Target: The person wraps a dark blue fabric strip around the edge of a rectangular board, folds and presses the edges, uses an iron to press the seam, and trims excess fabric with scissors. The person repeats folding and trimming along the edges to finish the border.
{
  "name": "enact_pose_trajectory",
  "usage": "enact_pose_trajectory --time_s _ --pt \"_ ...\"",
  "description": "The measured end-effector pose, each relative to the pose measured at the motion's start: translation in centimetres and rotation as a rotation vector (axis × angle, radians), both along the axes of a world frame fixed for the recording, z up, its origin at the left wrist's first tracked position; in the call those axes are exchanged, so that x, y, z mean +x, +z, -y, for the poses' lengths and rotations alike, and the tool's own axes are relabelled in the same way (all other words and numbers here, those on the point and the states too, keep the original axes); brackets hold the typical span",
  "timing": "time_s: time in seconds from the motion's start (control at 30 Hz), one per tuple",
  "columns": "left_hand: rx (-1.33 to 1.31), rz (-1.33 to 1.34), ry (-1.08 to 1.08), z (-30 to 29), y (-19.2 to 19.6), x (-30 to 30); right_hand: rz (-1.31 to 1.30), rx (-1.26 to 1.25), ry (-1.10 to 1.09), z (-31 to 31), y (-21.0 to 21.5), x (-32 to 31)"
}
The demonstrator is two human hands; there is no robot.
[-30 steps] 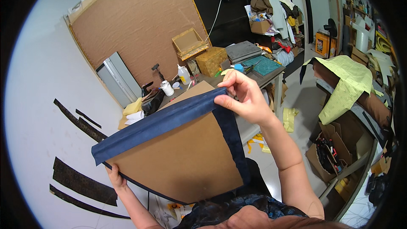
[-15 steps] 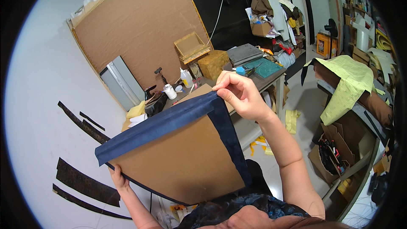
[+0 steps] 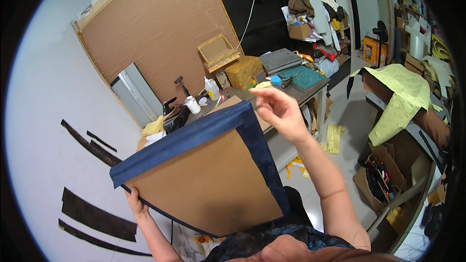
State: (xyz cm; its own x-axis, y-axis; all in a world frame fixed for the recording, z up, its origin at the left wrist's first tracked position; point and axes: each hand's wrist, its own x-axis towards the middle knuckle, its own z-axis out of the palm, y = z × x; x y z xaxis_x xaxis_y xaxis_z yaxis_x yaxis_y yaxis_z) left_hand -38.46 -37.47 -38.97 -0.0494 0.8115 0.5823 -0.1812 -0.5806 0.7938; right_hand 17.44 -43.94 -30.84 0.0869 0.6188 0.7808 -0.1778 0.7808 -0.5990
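A brown board panel (image 3: pixel 208 179) tilts up in front of my body, with dark blue leather-like covering (image 3: pixel 184 138) wrapped along its edges. The wide strip on the far edge lies folded over the board and sticks out past the left corner. My left hand (image 3: pixel 136 204) grips the panel's left edge, with the thumb on the brown face and the other fingers partly hidden. Just off the far right corner, my right hand (image 3: pixel 281 116) hovers with bent index finger and thumb apart, holding nothing that I can see.
Behind the panel, a workbench carries a hammer (image 3: pixel 182 85), a white jar (image 3: pixel 192 105), a squeeze bottle (image 3: pixel 212 89), a yellowish block (image 3: pixel 244 73) and a green cutting mat (image 3: pixel 306 77). Yellow-green sheet material (image 3: pixel 403 92) drapes over a stand at right. Dark strips (image 3: pixel 97 213) hang on the left wall.
My right hand has let go of the panel's far right corner and moved slightly right, its fingers parting. The left hand keeps its grip, and the panel has barely shifted.
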Motion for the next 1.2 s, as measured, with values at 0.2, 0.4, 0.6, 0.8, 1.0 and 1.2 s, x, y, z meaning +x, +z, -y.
enact_pose_trajectory --time_s 0.2,0.4,0.6,0.8,1.0,1.2 --pt "-0.17 0.04 -0.041 -5.7 -1.2 2.7 0.059 -0.141 0.001 -0.8 -10.0 -3.0" --pt "-0.431 -0.057 0.151 -11.1 0.9 9.7 0.046 -0.385 -0.207 -8.8 -11.9 -1.5" --pt "-0.507 0.028 0.245 -18.5 1.0 13.5 0.194 -0.74 -0.036 -10.4 -11.4 -1.4" --pt "-0.441 0.132 0.097 -20.0 -1.1 10.5 0.167 -0.125 -0.002 -8.9 -13.6 -0.3" --pt "-0.499 -0.136 0.193 -19.1 -2.6 12.7 1.032 -0.692 -0.987 -25.6 -22.1 12.5" --pt "-0.443 -0.18 0.197 -19.7 -1.8 16.0 1.31 -0.801 -0.948 -32.0 -27.8 14.5"
